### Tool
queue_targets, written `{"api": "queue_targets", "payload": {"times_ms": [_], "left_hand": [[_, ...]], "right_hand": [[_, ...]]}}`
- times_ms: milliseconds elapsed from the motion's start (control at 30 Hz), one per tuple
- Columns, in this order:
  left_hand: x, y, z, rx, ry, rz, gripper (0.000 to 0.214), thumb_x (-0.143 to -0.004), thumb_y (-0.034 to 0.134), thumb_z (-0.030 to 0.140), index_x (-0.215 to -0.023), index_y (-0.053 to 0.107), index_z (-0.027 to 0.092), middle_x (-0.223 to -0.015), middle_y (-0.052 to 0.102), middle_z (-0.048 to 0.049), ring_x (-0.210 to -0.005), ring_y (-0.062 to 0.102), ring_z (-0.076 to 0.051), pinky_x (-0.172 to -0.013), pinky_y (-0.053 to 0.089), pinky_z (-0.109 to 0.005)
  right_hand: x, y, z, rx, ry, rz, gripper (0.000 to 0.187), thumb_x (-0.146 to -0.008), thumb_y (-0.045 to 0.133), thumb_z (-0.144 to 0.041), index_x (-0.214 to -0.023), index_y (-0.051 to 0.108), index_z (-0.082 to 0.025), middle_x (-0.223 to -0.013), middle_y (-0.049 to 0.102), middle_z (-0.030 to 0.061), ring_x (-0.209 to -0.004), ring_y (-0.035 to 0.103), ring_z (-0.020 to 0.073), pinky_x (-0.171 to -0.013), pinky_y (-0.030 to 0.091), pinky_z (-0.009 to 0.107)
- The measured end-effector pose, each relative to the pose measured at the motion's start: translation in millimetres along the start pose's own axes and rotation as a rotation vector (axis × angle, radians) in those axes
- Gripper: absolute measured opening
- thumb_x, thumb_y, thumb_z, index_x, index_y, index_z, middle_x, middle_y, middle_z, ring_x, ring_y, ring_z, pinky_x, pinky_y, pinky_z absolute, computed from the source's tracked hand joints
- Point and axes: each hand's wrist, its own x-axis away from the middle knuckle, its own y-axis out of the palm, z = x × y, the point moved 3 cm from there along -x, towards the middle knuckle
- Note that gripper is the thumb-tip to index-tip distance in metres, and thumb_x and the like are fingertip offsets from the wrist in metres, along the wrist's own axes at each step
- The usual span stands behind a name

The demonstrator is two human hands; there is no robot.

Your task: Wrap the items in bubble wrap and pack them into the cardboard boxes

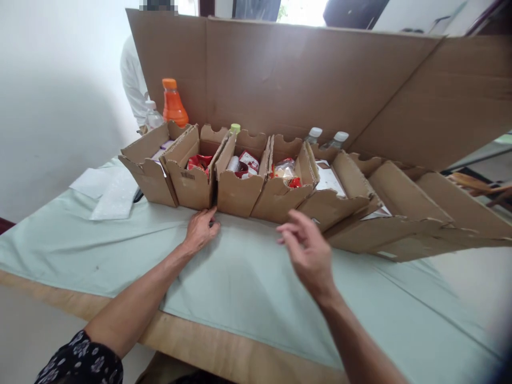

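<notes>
A row of several open cardboard boxes (238, 191) stands on a table covered with a pale green cloth (248, 282). Some hold red and white snack packets (248, 163). My left hand (201, 230) rests on the cloth just in front of the boxes, fingers loosely curled, fingertips at the gap between two boxes, holding nothing. My right hand (307, 250) hovers above the cloth in front of the fourth box (280, 198), fingers spread and empty.
A tall cardboard sheet (288, 80) stands behind the boxes. An orange drink bottle (173, 103) and clear bottles (338, 140) stand at the back. White papers (108, 192) lie at left. A person in white (134, 80) stands behind. Flattened boxes (420, 224) lean at right.
</notes>
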Motion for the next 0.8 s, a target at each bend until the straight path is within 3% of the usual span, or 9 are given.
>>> {"api": "queue_targets", "payload": {"times_ms": [67,100,200,300,433,533,633,700,800], "left_hand": [[0.1,-1.5,0.8,-0.002,0.01,-0.008,0.055,-0.088,0.057,0.024,-0.141,0.064,0.01,-0.103,0.074,-0.0111,-0.096,0.068,-0.026,-0.093,0.053,-0.038],[0.0,-2.4,1.5,-0.003,0.013,-0.011,0.055,-0.088,0.057,0.024,-0.141,0.064,0.01,-0.103,0.074,-0.0112,-0.097,0.068,-0.027,-0.094,0.053,-0.038],[0.1,-5.4,3.4,-0.004,0.02,-0.019,0.056,-0.087,0.056,0.023,-0.142,0.064,0.011,-0.105,0.075,-0.0119,-0.101,0.068,-0.028,-0.096,0.052,-0.039],[1.2,-7.6,4.1,0.007,0.027,-0.032,0.057,-0.086,0.058,0.023,-0.142,0.064,0.014,-0.108,0.075,-0.0121,-0.106,0.068,-0.029,-0.099,0.052,-0.041],[0.0,-6.9,4.2,0.03,0.017,-0.049,0.059,-0.083,0.062,0.025,-0.141,0.064,0.014,-0.113,0.075,-0.0143,-0.113,0.067,-0.032,-0.104,0.05,-0.043],[-4.5,-6.6,6.9,0.042,-0.007,-0.055,0.049,-0.083,0.063,0.023,-0.131,0.069,0.015,-0.113,0.075,-0.0157,-0.113,0.067,-0.034,-0.104,0.05,-0.045],[-3.0,-14.6,12.7,0.063,-0.013,-0.069,0.038,-0.083,0.063,0.022,-0.119,0.073,0.013,-0.109,0.075,-0.0167,-0.109,0.069,-0.035,-0.1,0.051,-0.045],[9.3,-27.3,16.0,0.087,0.009,-0.079,0.04,-0.082,0.066,0.024,-0.119,0.072,0.012,-0.109,0.076,-0.0171,-0.108,0.069,-0.035,-0.099,0.053,-0.046],[50.1,-53.7,13.5,0.126,0.061,-0.067,0.046,-0.082,0.068,0.027,-0.127,0.071,0.015,-0.117,0.076,-0.0152,-0.112,0.069,-0.034,-0.104,0.052,-0.048]], "right_hand": [[-43.6,-14.9,-12.6,0.147,0.021,0.018,0.062,-0.094,0.058,-0.034,-0.153,0.045,-0.021,-0.087,0.078,0.002,-0.065,0.071,0.0178,-0.074,0.059,0.036],[-64.7,-18.8,-16.7,0.242,0.036,-0.017,0.063,-0.092,0.059,-0.032,-0.153,0.047,-0.02,-0.081,0.078,0.0007,-0.061,0.07,0.018,-0.074,0.058,0.036],[-110.4,-20.6,-18.5,0.522,0.076,-0.168,0.034,-0.087,0.059,-0.024,-0.118,0.072,-0.02,-0.066,0.073,-0.0001,-0.059,0.069,0.0199,-0.072,0.056,0.035],[-120.6,-20.9,-13.6,0.59,0.128,-0.22,0.018,-0.088,0.057,-0.024,-0.093,0.073,-0.02,-0.063,0.072,0.0016,-0.06,0.07,0.0215,-0.07,0.055,0.036],[-98.2,-16.5,-34.6,0.463,0.066,-0.181,0.038,-0.089,0.061,-0.034,-0.123,0.068,-0.019,-0.066,0.074,0.0004,-0.052,0.068,0.0201,-0.064,0.055,0.035],[-79.7,16.0,-81.0,0.391,-0.127,-0.211,0.045,-0.091,0.062,-0.036,-0.132,0.065,-0.02,-0.076,0.077,0.0013,-0.06,0.069,0.0192,-0.066,0.054,0.033],[-77.4,78.6,-124.8,0.447,-0.228,-0.413,0.054,-0.093,0.059,-0.026,-0.147,0.056,-0.022,-0.086,0.079,0.0026,-0.074,0.072,0.0212,-0.072,0.052,0.032],[-87.8,118.9,-140.9,0.576,-0.212,-0.502,0.065,-0.093,0.06,-0.023,-0.156,0.044,-0.02,-0.092,0.08,0.0065,-0.087,0.074,0.0266,-0.078,0.051,0.035],[-108.4,154.3,-148.5,0.692,-0.163,-0.487,0.047,-0.096,0.055,-0.022,-0.143,0.057,-0.016,-0.1,0.079,0.0136,-0.094,0.073,0.0309,-0.079,0.05,0.036]]}}
